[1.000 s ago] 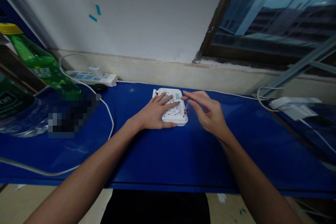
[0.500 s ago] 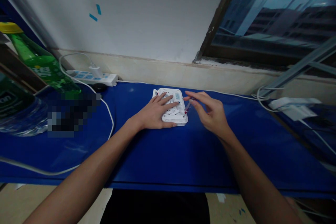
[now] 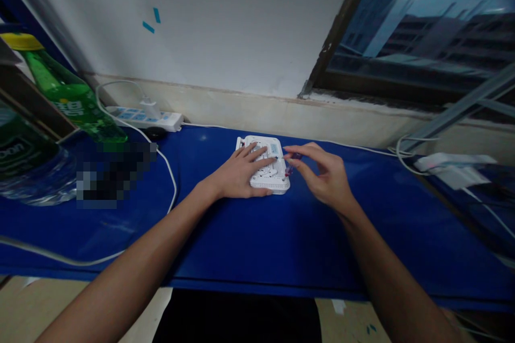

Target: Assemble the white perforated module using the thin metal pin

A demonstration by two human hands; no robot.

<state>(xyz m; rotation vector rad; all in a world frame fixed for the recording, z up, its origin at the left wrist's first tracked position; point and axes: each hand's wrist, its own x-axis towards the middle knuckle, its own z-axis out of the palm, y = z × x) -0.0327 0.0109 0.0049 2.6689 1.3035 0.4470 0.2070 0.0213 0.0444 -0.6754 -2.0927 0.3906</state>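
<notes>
White perforated breadboard [image 3: 273,183]: at 12 o'clock on a blue bench mat [image 3: 257,246], under the left hand [image 3: 241,172], which lies open and flat across it. Small red-tipped tube [image 3: 288,167]: at the board's right edge, within the right hand's [image 3: 322,177] narrow thumb-and-finger pinch; whether it is actually gripped cannot be told. Risk: a loosened pinch could drop the tube; eased palm pressure could let the board slide. Power strip [image 3: 145,119]: 11 o'clock. Green soda bottle [image 3: 68,99]: 10 o'clock.
</notes>
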